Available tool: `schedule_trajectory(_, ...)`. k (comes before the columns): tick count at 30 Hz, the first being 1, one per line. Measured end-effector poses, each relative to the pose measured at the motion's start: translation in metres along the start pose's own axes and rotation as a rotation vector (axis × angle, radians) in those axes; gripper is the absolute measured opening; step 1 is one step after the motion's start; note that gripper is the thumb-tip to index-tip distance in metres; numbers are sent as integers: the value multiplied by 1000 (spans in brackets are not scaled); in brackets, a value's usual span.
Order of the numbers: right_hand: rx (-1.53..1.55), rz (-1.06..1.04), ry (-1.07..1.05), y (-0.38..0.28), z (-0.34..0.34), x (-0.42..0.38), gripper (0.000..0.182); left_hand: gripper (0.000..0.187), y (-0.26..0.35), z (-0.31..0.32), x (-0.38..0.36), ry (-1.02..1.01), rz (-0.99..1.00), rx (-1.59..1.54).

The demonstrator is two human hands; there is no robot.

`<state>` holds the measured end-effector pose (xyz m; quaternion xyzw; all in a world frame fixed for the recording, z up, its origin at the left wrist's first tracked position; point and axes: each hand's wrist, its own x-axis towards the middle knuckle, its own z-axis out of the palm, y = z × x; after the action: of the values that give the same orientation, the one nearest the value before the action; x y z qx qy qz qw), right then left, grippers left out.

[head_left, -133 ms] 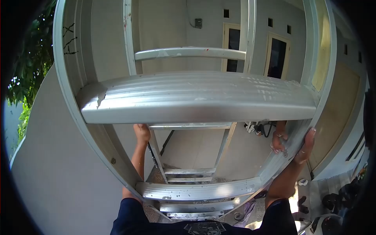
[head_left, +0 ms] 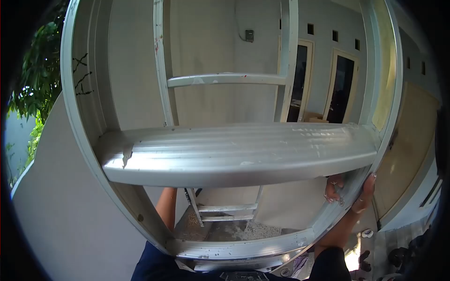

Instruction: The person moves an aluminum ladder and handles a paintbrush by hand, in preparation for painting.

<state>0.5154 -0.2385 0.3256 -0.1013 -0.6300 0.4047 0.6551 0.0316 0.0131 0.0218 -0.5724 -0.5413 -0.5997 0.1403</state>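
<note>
An aluminium stepladder [head_left: 243, 154] fills the middle of the view, its wide ribbed step close to me. My right hand [head_left: 363, 195] is wrapped round the right side rail below that step, thumb on the outer side and fingers on the inner side. White smears mark the fingers. On the left, my forearm reaches up behind the step, which hides my left hand and its fingers. Lower down, a narrower rung [head_left: 243, 246] crosses in front of my body. The ladder's rear frame [head_left: 227, 78] stands beyond the step.
A pale wall [head_left: 84, 196] runs along the left, with leafy branches [head_left: 40, 70] above it. Ahead are tall door or window frames [head_left: 342, 86] and a small box [head_left: 250, 35] on the wall. Dark objects [head_left: 403, 255] lie on the floor at lower right.
The view has tilted up and shifted, so the step and rear frame sit lower. My left fist, seen below the step before, is now hidden behind it. My right hand keeps its hold.
</note>
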Motion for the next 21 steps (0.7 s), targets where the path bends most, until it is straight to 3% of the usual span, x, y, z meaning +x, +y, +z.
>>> schedule_trajectory(2, 172, -84, 169, -3, 6, 6, 75, 67, -20, -50, -12, 53, 71, 22)
schedule_trajectory(6, 115, 8, 127, -9, -5, -6, 80, 69, -23, -58, -88, 165, -97, -73)
schedule_trajectory(10, 112, 35, 83, -20, -21, -23, 86, 76, 0, -56, -36, 305, -181, -155)
schedule_trajectory(11, 101, 54, 77, -23, -25, -27, 87, 79, 38, -30, 23, 330, -213, -181)
schedule_trajectory(14, 50, 126, 62, -28, -34, -36, 92, 85, 53, -38, 38, 378, -285, -236)
schedule_trajectory(17, 25, 180, 40, -30, -36, -38, 95, 85, 71, -56, 37, 235, -245, -220)
schedule_trajectory(19, 4, 129, 96, -30, -32, -39, 65, 85, 75, -58, 34, 222, -287, -238)
schedule_trajectory(21, -13, 147, 87, -33, -33, -40, 68, 85, 72, -63, 32, 199, -290, -222)
